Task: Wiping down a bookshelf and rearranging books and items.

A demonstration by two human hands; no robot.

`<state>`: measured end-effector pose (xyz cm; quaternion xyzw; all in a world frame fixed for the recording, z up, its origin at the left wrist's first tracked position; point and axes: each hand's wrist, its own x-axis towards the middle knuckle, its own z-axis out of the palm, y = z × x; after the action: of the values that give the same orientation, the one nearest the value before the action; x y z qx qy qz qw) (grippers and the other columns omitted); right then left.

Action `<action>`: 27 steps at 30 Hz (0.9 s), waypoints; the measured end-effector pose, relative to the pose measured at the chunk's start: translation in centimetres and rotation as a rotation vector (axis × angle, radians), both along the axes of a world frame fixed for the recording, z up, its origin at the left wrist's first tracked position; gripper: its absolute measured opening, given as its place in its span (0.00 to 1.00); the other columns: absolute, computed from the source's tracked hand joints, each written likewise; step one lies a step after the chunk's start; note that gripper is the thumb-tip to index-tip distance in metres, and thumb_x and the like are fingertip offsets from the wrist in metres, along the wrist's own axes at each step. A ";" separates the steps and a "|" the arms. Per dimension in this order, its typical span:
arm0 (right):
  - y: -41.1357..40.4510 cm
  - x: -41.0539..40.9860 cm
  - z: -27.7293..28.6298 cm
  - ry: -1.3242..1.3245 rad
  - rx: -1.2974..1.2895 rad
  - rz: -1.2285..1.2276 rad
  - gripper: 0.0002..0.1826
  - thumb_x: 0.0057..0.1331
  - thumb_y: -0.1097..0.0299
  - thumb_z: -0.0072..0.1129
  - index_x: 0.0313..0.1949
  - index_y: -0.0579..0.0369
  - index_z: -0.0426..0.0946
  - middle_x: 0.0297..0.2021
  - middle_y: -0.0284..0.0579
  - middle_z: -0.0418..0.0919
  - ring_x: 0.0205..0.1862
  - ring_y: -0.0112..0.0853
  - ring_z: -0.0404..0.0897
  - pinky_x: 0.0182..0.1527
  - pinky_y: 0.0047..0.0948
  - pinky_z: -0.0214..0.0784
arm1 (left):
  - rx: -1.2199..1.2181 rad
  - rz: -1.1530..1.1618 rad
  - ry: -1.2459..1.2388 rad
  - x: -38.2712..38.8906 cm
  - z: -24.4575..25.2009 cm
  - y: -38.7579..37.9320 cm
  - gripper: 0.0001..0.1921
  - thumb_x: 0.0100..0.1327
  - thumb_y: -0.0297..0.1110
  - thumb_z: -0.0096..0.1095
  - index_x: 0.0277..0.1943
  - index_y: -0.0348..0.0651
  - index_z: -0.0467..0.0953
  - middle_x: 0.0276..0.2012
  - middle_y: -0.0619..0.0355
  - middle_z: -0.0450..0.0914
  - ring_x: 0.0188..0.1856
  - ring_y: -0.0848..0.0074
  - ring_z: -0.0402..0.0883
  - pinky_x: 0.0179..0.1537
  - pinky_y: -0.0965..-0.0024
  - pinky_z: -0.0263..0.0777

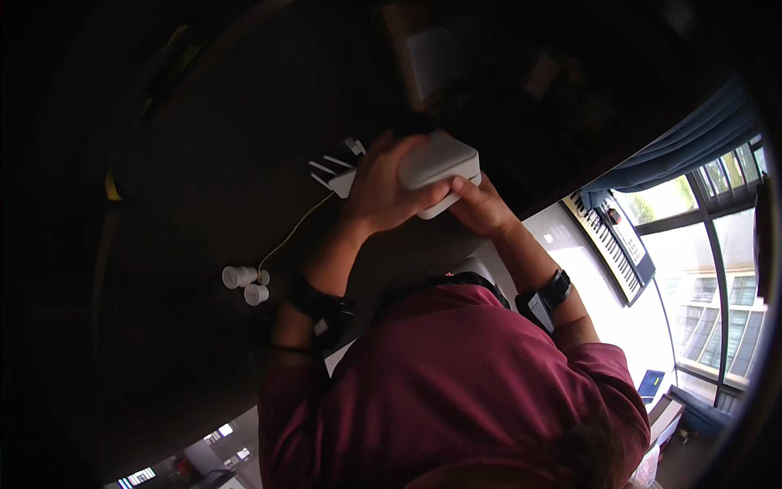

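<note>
A white box (pixel 440 162) with rounded corners is held up in front of my body, tilted. A seam runs along its side, like that of a lid. My left hand (pixel 382 186) lies over its left side, with the thumb along the near edge. From the right and below, my right hand (pixel 486 205) grips the near right corner, its thumb on the side by the seam. The undersides of the box and the right fingers behind it are hidden. Just beyond my left hand is a white router (pixel 342 182) with several antennas and a thin yellow cable (pixel 295 229).
Several small white round containers (pixel 239 277) stand on the dark surface at left, near the cable's end. At right, an electronic keyboard (pixel 611 247) lies by a window (pixel 696 269) with a blue curtain (pixel 666 150). A pale panel (pixel 437 61) is dim at the far side.
</note>
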<state>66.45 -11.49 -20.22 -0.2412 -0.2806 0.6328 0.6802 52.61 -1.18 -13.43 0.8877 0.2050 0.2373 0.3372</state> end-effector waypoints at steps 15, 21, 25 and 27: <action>0.5 -0.4 2.9 0.010 0.046 0.035 0.54 0.48 0.24 0.38 0.64 0.52 0.49 0.61 0.47 0.59 0.62 0.41 0.60 0.62 0.43 0.56 | 0.343 0.147 0.408 1.0 9.9 -2.3 0.38 0.43 0.70 0.55 0.39 0.37 0.78 0.31 0.43 0.79 0.37 0.55 0.80 0.40 0.59 0.73; 0.3 -0.8 2.9 0.089 0.181 0.056 0.55 0.45 0.25 0.43 0.66 0.46 0.44 0.61 0.45 0.57 0.63 0.40 0.58 0.63 0.45 0.52 | 0.279 0.108 0.347 0.0 8.2 -3.5 0.39 0.47 0.63 0.59 0.56 0.41 0.68 0.41 0.37 0.74 0.46 0.48 0.74 0.48 0.54 0.68; 0.4 0.7 1.9 -0.012 0.279 -0.024 0.51 0.50 0.29 0.46 0.67 0.44 0.43 0.61 0.43 0.56 0.63 0.39 0.57 0.63 0.45 0.51 | 0.232 -0.001 0.223 0.4 6.5 -3.9 0.41 0.46 0.52 0.66 0.61 0.41 0.60 0.49 0.34 0.67 0.50 0.47 0.72 0.49 0.55 0.68; 0.3 1.1 1.0 -0.026 0.262 -0.077 0.49 0.53 0.32 0.47 0.67 0.45 0.43 0.61 0.43 0.56 0.63 0.39 0.57 0.63 0.44 0.52 | 0.234 -0.051 0.185 1.2 4.6 -2.6 0.42 0.45 0.49 0.67 0.61 0.41 0.59 0.49 0.35 0.67 0.50 0.47 0.71 0.49 0.56 0.68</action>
<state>67.54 -11.16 -19.25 -0.1691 -0.3599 0.5611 0.7260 53.85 -3.74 -8.86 0.9439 0.1835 0.1683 0.2168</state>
